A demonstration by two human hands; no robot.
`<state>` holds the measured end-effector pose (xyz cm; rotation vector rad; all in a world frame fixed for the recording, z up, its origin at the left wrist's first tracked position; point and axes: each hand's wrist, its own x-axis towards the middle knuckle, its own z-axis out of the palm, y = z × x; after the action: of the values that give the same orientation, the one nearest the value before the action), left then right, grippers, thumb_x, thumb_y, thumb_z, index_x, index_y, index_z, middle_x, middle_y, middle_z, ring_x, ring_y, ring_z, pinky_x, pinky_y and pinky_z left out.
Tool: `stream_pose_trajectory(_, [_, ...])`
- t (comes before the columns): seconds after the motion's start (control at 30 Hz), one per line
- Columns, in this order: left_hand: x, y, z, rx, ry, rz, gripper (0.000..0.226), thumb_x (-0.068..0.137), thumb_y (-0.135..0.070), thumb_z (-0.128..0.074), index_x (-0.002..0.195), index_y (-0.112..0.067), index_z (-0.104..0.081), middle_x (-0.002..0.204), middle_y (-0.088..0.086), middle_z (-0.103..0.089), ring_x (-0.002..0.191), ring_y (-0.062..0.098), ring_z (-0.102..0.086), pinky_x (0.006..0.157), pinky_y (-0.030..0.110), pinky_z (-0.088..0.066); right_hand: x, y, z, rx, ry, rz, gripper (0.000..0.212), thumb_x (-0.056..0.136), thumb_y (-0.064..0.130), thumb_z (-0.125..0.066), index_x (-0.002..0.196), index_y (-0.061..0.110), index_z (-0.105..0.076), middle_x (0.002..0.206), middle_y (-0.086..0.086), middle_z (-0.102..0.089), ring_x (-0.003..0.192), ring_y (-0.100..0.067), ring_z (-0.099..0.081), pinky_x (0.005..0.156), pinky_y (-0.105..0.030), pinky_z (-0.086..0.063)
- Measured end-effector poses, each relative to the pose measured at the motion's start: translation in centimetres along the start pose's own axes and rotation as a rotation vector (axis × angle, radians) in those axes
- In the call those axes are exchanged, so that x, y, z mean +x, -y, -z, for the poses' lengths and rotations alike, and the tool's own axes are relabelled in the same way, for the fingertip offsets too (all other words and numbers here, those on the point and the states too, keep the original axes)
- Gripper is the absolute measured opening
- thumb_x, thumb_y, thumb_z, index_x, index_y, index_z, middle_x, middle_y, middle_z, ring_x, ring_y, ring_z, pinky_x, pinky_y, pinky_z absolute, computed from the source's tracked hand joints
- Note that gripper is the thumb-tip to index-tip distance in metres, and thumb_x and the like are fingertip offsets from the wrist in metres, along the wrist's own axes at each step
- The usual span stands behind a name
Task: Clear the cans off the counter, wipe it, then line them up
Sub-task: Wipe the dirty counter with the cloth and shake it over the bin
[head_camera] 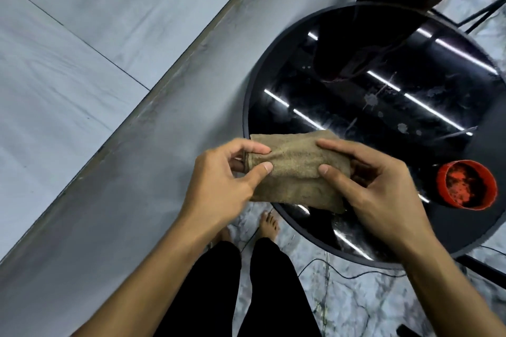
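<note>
While both hands pinch the tan cloth (294,169) over the near rim of the round black surface (410,107), the left hand (227,186) grips its left end and the right hand (375,186) its right, thumbs on top. Folding it into a flat pad would probably help first. Pale spots show on the glossy top, so firm overlapping strokes suit. No cans show; a red cup (465,185) sits near the right edge and likely needs working around.
</note>
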<state>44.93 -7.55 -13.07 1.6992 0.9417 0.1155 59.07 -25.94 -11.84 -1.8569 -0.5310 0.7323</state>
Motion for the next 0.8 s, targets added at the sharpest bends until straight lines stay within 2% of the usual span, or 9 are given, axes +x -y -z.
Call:
stream_pose_trajectory(0.13, [-1.3,-1.1,2.7,-0.037,-0.072,-0.028,0.02,0.082,-0.022,-0.086,0.093,-0.036,-0.077,0.09,-0.014,-0.077,0.08,0.007,-0.073,0.077,0.034,-0.063,0.8,3.1,-0.8,0.001,0.084,0.061,0.036,0.087,0.013,-0.078,0.117,0.033,-0.075,0.114,0.02,-0.073,0.107,0.002,-0.068,0.083,-0.014,-0.055])
stream_pose_trajectory(0.23, [-2.4,-1.7,4.9,-0.066,-0.147,-0.046,0.022,0.081,-0.024,-0.087,0.094,-0.038,-0.077,0.093,-0.015,-0.077,0.082,0.006,-0.073,0.077,0.03,-0.062,1.5,5.1,-1.7,0.026,0.147,0.108,0.036,0.086,0.011,-0.078,0.116,0.03,-0.076,0.111,0.017,-0.074,0.104,-0.001,-0.07,0.079,-0.015,-0.056])
stream_pose_trajectory(0.37, [-3.9,-2.4,7.7,-0.115,-0.207,-0.072,0.022,0.082,-0.022,-0.086,0.096,-0.037,-0.077,0.094,-0.015,-0.077,0.08,0.006,-0.074,0.078,0.033,-0.062,2.4,7.5,-3.3,0.041,0.223,0.183,0.036,0.085,0.012,-0.079,0.117,0.029,-0.076,0.115,0.013,-0.075,0.107,-0.006,-0.071,0.081,-0.022,-0.059])
stream_pose_trajectory(0.5, [-5.1,-3.4,9.8,-0.142,-0.301,-0.085,0.021,0.082,-0.018,-0.085,0.096,-0.032,-0.078,0.088,-0.015,-0.077,0.073,0.005,-0.073,0.071,0.022,-0.06,3.7,9.5,-4.8,0.098,0.306,0.246,0.035,0.087,0.011,-0.077,0.119,0.025,-0.075,0.12,0.009,-0.074,0.109,-0.013,-0.072,0.084,-0.033,-0.061])
stream_pose_trajectory(0.6, [-5.8,-4.5,11.2,-0.179,-0.35,-0.101,0.022,0.08,-0.019,-0.088,0.096,-0.03,-0.078,0.092,-0.01,-0.078,0.078,0.011,-0.076,0.075,0.033,-0.063,4.7,11.0,-5.7,0.137,0.347,0.296,0.036,0.088,0.007,-0.076,0.121,0.021,-0.074,0.123,0.004,-0.073,0.11,-0.018,-0.072,0.085,-0.038,-0.062])
stream_pose_trajectory(0.7, [-6.3,-5.3,12.6,-0.172,-0.403,-0.114,0.021,0.079,-0.022,-0.088,0.095,-0.032,-0.078,0.088,-0.007,-0.078,0.074,0.016,-0.075,0.069,0.042,-0.06,5.5,12.7,-6.7,0.141,0.37,0.34,0.036,0.088,0.006,-0.077,0.121,0.019,-0.074,0.124,0.003,-0.073,0.109,-0.019,-0.072,0.085,-0.038,-0.062])
stream_pose_trajectory(0.8, [-6.6,-5.7,14.5,-0.175,-0.446,-0.144,0.022,0.081,-0.018,-0.085,0.096,-0.033,-0.078,0.09,-0.011,-0.077,0.072,0.011,-0.074,0.066,0.033,-0.062,6.5,14.6,-8.0,0.167,0.394,0.359,0.036,0.087,0.005,-0.077,0.12,0.019,-0.074,0.122,0.002,-0.074,0.105,-0.02,-0.074,0.082,-0.04,-0.063])
